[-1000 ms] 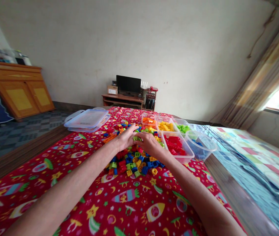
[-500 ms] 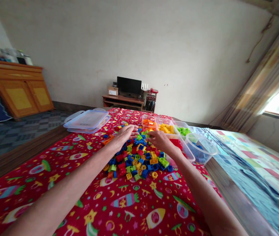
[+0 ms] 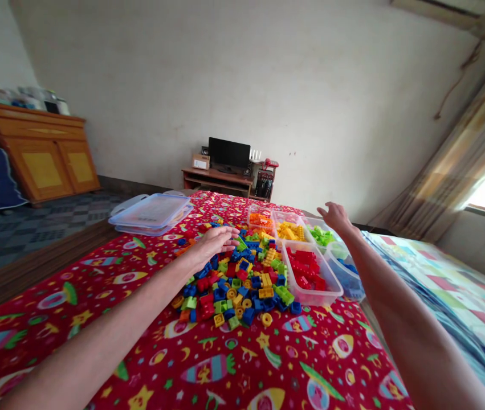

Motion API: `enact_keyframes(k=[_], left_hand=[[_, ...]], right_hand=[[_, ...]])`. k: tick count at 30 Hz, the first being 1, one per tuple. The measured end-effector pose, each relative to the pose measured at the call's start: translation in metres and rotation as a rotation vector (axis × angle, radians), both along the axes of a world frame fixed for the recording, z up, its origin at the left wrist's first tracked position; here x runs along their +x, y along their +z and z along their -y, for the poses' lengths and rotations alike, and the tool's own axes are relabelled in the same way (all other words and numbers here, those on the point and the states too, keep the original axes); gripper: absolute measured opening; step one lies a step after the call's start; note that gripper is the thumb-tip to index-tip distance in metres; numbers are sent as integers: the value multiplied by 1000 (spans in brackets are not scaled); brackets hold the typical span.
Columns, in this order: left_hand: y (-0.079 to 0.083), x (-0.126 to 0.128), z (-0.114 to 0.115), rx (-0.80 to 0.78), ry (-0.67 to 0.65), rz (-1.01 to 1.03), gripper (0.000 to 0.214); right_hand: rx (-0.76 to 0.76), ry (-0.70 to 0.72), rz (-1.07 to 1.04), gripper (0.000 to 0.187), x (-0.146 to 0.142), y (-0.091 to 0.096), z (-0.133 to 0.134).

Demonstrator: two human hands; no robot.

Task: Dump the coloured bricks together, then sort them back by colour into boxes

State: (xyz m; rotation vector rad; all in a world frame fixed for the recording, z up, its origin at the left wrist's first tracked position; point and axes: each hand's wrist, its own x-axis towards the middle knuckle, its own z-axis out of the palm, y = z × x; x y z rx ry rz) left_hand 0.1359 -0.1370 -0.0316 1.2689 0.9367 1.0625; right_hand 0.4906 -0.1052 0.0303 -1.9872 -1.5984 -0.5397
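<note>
Head view: left hand has open grip just over the pile of plastic blocks; right hand, also open and empty, is nearer the tray of green blocks, which lies below it to the left.

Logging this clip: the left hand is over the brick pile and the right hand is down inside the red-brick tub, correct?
No: the right hand is not inside the red-brick tub; the head view shows it raised in the air, away from the tub. The left hand is over the brick pile, as stated.
</note>
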Motion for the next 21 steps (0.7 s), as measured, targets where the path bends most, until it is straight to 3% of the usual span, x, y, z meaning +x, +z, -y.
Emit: enact_keyframes(k=[3, 10, 15, 21], left_hand=[[2, -2, -1, -8, 24, -1, 12], [0, -3, -2, 21, 10, -82, 15], [-4, -6, -9, 52, 2, -89, 14], [-7, -7, -12, 109, 16, -163, 16]], right_hand=[[31, 7, -129, 33, -13, -2, 9], [84, 280, -336, 29, -69, -18, 49], [80, 491, -168, 27, -107, -25, 66], [-176, 548, -24, 22, -131, -32, 77]])
